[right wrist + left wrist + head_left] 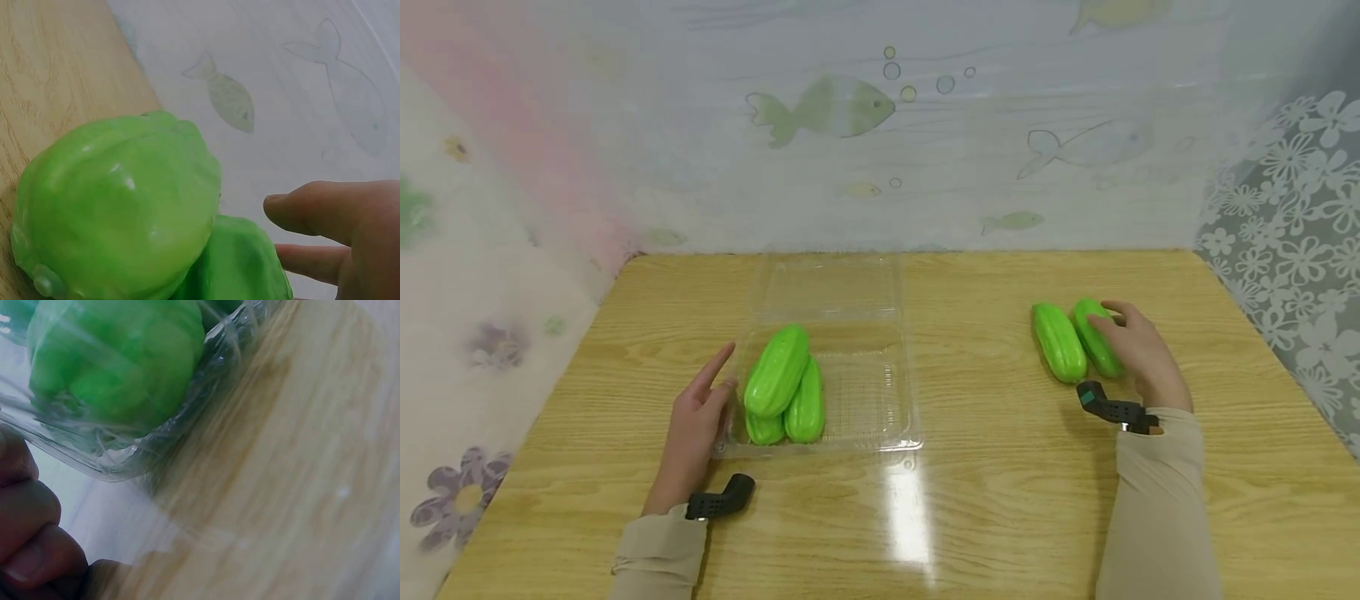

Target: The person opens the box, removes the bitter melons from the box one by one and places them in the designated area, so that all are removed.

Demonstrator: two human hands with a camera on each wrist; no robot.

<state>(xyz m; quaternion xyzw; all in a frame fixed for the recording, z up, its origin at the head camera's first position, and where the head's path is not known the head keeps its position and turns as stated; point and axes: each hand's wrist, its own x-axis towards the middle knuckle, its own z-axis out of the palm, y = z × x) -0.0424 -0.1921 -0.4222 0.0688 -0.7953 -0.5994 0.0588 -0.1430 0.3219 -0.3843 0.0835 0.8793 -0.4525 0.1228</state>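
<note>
A clear plastic clamshell container (857, 400) lies with its lid (835, 283) folded back. Three glossy green ridged cucumbers, plump and toy-like, are piled in its left part; one cucumber (778, 371) rests over the others. At the container's left edge is my left hand (692, 425), index finger extended and thumb at the rim; its other fingers (37, 512) curl beside the wall. To the right, two more cucumbers lie side by side. My right hand (1138, 350) is around the farther-right cucumber (1097, 337), thumb spread apart from it. The neighbouring cucumber (119, 206) looms large in the right wrist view.
The wooden table (985, 500) carries everything. A fish-patterned covering (940, 167) rises at its back edge, and flowered sheets border the left and right sides. Bare wood separates the container from the right pair. Each wrist bears a black camera mount (1112, 408).
</note>
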